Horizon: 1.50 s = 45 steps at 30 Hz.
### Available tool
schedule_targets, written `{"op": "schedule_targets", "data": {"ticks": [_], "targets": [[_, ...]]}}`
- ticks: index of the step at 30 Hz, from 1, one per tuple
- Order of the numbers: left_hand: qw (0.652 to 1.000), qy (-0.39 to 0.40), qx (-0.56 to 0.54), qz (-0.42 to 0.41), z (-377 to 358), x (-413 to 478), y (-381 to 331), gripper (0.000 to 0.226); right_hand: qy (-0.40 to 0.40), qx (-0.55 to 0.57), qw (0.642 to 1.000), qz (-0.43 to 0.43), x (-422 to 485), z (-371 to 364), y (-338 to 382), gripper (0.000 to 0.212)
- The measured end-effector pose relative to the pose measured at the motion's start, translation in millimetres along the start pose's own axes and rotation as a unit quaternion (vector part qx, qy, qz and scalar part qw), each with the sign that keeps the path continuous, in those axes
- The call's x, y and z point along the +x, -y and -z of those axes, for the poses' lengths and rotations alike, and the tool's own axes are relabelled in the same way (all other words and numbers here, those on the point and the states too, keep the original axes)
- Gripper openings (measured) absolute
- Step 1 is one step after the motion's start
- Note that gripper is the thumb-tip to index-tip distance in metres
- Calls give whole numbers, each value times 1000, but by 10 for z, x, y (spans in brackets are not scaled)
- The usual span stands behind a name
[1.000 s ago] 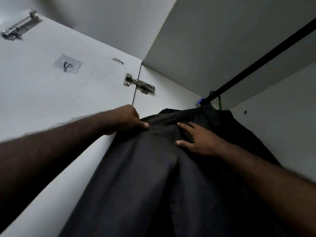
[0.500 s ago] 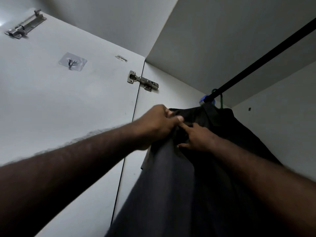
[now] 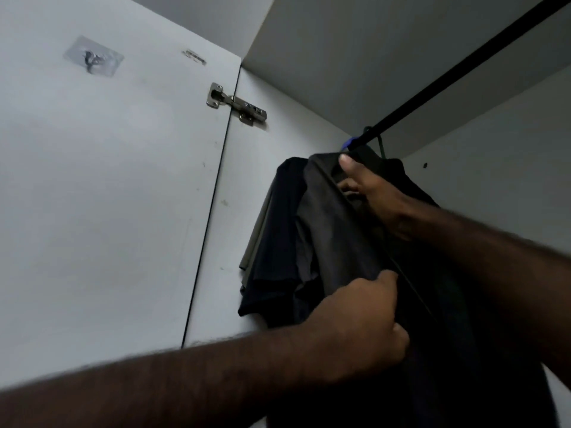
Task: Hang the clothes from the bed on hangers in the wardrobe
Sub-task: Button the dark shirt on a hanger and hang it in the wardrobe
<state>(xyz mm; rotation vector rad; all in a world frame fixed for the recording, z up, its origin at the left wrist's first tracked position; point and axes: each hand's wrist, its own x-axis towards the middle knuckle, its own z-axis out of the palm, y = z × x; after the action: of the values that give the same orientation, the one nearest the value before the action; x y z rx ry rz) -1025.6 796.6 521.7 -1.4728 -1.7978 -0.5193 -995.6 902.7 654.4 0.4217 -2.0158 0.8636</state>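
Head view: one dark shirt (image 3: 336, 242) hangs on the one black rail (image 3: 463, 72), against one black garment (image 3: 278, 230); the door (image 3: 108, 196) carries one hinge (image 3: 236, 105) and one stick-on hook (image 3: 92, 57). Left hand (image 3: 364, 319) grips the shirt's front edge, fingers (image 3: 398, 338) curled tight. Right hand (image 3: 377, 196) pinches the collar.

1. Plain charcoal-grey shirt (image 3: 336, 242).
2. Plain black garment (image 3: 278, 242) just behind.
3. Olive-grey cloth edge (image 3: 257, 233) furthest left.
4. Black rail (image 3: 463, 66).
5. Dark green hanger hook (image 3: 382, 148); blue hanger tip (image 3: 349, 144) beside.
6. White wardrobe door (image 3: 108, 211); silver hinge (image 3: 234, 105).
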Motion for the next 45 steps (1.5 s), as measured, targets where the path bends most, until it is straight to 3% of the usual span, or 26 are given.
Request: {"op": "schedule_targets", "data": {"ticks": [1,4,5,10,13,17,21,25,27,29,31,32,38,42,45], "targets": [[1000,-3,14,-8,-26,7,-21,53,18,-48,999,0,-51,34,-15,62],[996,-4,69,-61,-51,5,-79,58,41,-249,967,18,-151,129,-66,26],[992,-19,91,-86,-53,-17,-88,53,31,-268,963,13,-164,147,-119,17],[944,-239,138,-179,69,-169,207,28,-20,-151,985,-83,-298,220,-289,17],[926,-331,119,-136,244,-238,538,32,-58,-80,989,-111,-343,214,-384,22],[921,-282,255,-80,291,-269,752,42,-117,11,989,-84,-340,144,-450,27],[895,-270,346,-80,251,-185,648,52,-147,56,986,-63,-319,76,-464,27],[870,-281,389,-115,245,-69,596,30,-149,19,987,-51,-356,44,-449,27],[881,-309,332,-137,271,-76,628,13,-170,-10,985,-6,-380,71,-405,27],[908,-388,145,-62,296,-139,675,10,-212,-54,975,37,-400,117,-383,25],[884,-457,-91,40,259,-222,760,15,-229,-74,969,55,-426,122,-427,25],[872,-464,-145,61,217,-277,795,20,-223,-72,970,60,-440,96,-483,27],[896,-407,-169,53,95,-400,941,36,-196,-27,978,67,-622,-69,-628,33],[853,-392,-307,157,256,-378,904,36,-101,28,994,-1,-808,-110,-860,19],[827,-357,-387,199,303,-402,806,20,-77,31,994,-70,-922,-120,-1131,21]]}}
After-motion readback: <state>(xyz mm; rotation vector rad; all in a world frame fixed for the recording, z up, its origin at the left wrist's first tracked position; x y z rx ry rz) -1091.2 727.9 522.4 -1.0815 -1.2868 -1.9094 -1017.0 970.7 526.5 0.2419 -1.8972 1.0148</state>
